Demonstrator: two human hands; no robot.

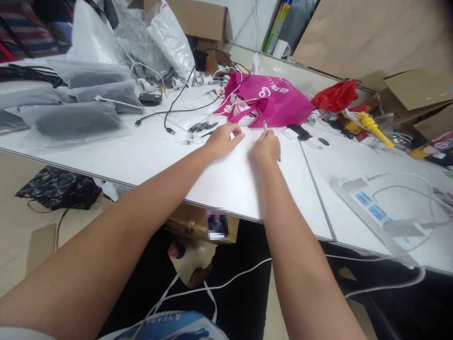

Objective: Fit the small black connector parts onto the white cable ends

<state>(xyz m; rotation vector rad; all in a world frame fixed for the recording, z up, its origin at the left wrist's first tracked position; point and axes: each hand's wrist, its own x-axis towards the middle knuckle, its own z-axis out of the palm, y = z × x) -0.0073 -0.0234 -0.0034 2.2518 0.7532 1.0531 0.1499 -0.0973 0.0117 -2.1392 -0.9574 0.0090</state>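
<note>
My right hand (268, 146) is closed around a slim pen (265, 125). Its greyish end sticks up past the fingers, and the other end shows below the palm; the middle is hidden in the grip. To its left, my left hand (224, 140) rests over the white table (226, 182), fingers curved and thumb apart, with nothing visible in it. Just beyond that hand lie several black pen pieces (202, 126), and thin clear pen parts (191, 140) are beside them, partly behind the wrist.
A magenta bag (283, 101) stands behind my hands. Grey zip pouches (76, 123) lie at left, near a black USB cable (170, 111). A power strip (375, 212) with white cords is at right. Further back are a red plastic bag (336, 96) and a yellow tool (374, 128).
</note>
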